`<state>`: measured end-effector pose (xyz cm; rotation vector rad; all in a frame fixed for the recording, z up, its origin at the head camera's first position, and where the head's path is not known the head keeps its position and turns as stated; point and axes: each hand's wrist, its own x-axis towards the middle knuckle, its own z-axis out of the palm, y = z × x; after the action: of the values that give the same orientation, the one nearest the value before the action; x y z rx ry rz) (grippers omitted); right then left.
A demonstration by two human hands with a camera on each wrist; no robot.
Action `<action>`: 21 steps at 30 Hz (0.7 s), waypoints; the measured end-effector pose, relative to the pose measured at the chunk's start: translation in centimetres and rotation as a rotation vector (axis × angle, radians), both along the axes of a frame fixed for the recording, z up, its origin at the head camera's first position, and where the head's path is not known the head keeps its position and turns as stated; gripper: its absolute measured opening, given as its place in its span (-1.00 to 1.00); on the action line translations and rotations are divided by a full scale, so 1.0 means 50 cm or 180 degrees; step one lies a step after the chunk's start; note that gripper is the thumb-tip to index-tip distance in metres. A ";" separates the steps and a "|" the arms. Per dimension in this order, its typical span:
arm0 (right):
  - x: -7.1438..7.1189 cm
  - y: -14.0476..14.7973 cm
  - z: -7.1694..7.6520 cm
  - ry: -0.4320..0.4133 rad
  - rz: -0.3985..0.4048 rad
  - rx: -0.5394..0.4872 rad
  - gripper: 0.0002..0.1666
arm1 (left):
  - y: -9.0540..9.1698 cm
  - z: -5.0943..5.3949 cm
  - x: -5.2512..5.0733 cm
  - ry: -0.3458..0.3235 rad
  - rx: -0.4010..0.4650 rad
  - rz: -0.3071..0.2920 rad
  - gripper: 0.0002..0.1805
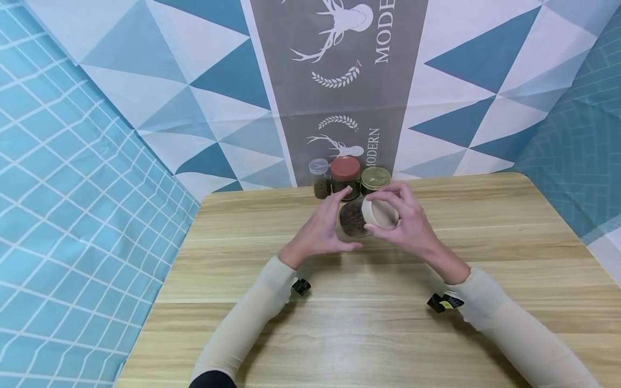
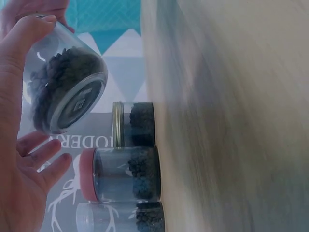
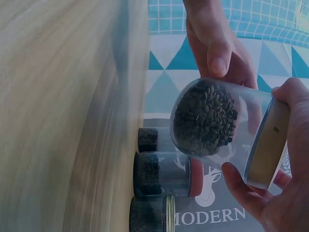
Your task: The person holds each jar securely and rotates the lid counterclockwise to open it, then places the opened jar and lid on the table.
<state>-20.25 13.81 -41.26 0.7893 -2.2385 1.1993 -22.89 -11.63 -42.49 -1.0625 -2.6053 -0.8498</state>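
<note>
A clear glass jar [image 1: 352, 218] partly filled with dark seeds or beans is held tilted above the table. My right hand [image 1: 407, 218] grips it by its pale lid [image 3: 268, 145], thumb on one side and fingers on the other. Around the base end, my left hand [image 1: 322, 229] is spread with thumb and fingers apart. In the right wrist view the left thumb [image 3: 218, 60] lies close to the glass; whether it touches cannot be told. The jar's round bottom [image 2: 79, 102] faces the left wrist camera.
Along the table's back edge stand a small jar with a clear lid [image 1: 318, 166], a red-lidded jar [image 1: 345, 168] and a gold-lidded jar [image 1: 375, 177], each holding dark contents. Patterned cloth [image 1: 233, 97] hangs behind the wooden table [image 1: 339, 334].
</note>
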 end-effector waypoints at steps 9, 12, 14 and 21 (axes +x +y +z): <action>0.009 -0.017 0.000 0.0023 0.0069 0.0038 -0.33 | 0.015 -0.007 0.000 0.0131 -0.0001 -0.0018 0.52; 0.011 -0.022 0.000 0.0054 0.0103 0.0069 -0.32 | 0.021 -0.010 0.000 0.0216 0.0042 -0.0059 0.51; 0.011 -0.024 -0.001 0.0077 0.0126 0.0076 -0.32 | 0.024 -0.011 0.001 0.0254 0.0062 -0.0060 0.50; 0.010 -0.029 -0.003 0.0094 0.0169 0.0071 -0.31 | 0.031 -0.014 0.005 0.0282 0.0136 0.0015 0.43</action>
<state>-19.73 12.38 -41.41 0.8746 -2.2234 1.1812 -22.63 -10.10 -43.19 -1.0574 -2.5049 -0.8339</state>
